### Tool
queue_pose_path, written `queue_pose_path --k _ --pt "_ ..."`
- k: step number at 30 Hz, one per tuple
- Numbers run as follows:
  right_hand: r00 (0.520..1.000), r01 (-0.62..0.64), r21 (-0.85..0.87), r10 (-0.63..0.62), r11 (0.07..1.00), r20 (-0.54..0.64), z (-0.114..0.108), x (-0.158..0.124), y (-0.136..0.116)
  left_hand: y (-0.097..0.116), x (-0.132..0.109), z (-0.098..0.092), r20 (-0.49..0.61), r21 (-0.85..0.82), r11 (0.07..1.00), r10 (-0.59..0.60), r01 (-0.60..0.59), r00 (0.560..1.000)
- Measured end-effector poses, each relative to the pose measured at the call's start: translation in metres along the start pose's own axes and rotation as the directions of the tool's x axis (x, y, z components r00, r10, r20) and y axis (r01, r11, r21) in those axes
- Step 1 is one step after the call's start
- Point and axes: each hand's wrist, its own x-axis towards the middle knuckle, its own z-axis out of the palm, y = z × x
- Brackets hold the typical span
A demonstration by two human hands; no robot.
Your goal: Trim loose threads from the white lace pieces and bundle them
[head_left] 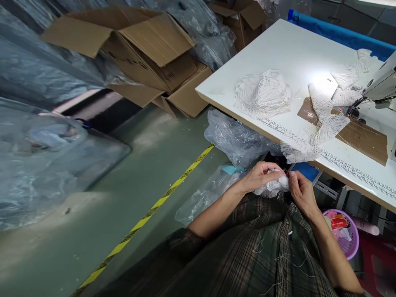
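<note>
My left hand and my right hand meet over my lap, below the table's front edge. Both are closed on a small bundle of white lace, the left from above and the right pinching its right end. More white lace lies on the white sewing table: a heap near the left corner and a strip running over a brown cardboard sheet to the sewing machine. Part of the strip hangs over the table edge.
Clear plastic bags lie on the floor against the table. Open cardboard boxes stand at the back left among more plastic sheeting. A yellow-black tape line crosses the green floor. A pink basket sits under the table at the right.
</note>
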Motion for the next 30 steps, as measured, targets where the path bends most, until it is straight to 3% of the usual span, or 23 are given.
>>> queue_pose_path --k 9,14,17,21,26,30 --pt "0.998 0.054 -0.078 -0.051 0.995 0.042 -0.002 -0.002 -0.004 0.007 0.001 -0.001 0.010 0.056 0.998 -0.009 0.009 1.000" --pt "1.000 0.017 -0.096 -0.018 0.995 -0.007 0.001 0.000 -0.001 0.005 0.000 -0.001 0.011 0.117 0.993 0.005 -0.006 1.000" --pt "0.997 -0.038 -0.051 0.034 0.998 -0.069 0.000 -0.008 0.002 0.005 0.003 -0.001 -0.052 0.179 0.982 0.072 -0.062 0.996" --pt "0.992 -0.036 0.050 0.041 0.998 -0.118 -0.006 -0.019 0.002 0.008 0.019 0.002 -0.195 0.273 0.943 0.246 -0.188 0.950" --pt "0.960 0.054 0.047 -0.039 0.997 -0.277 -0.014 -0.021 -0.013 0.011 0.028 0.016 -0.125 0.422 0.878 0.302 -0.225 0.945" --pt "0.909 -0.091 0.021 0.092 0.996 -0.407 -0.012 -0.021 -0.026 0.006 0.004 0.027 0.024 0.576 0.742 0.404 -0.343 0.915"
